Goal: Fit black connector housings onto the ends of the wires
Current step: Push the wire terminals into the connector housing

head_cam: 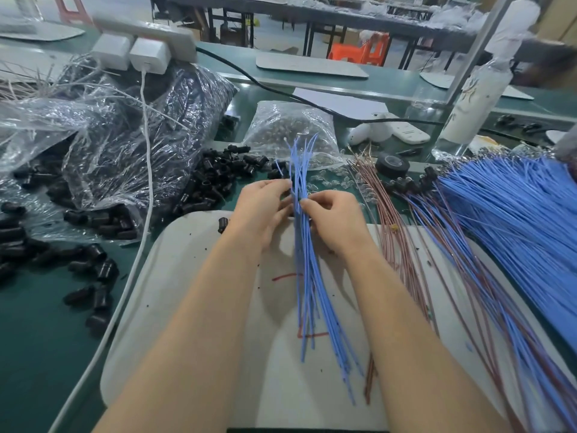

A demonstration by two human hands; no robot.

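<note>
A bundle of blue wires [307, 270] stands nearly upright over the pale work mat [193, 276], its tips fanning out above my hands. My left hand [263, 207] grips the bundle from the left, fingers curled around it. My right hand [335, 220] pinches the same bundle from the right, thumb and fingertips closed on a few strands. One black connector housing [223, 225] lies on the mat beside my left wrist. A heap of black housings [215, 179] is spread on the green table behind my left hand.
Open plastic bags of black housings [118, 145] lie at the left, with more scattered [93, 276] on the green table. A bag of clear parts [290, 129], a tape roll [392, 164], brown wires [396, 232] and a big fan of blue wires [515, 214] lie right. A white cable [146, 170] runs down the left.
</note>
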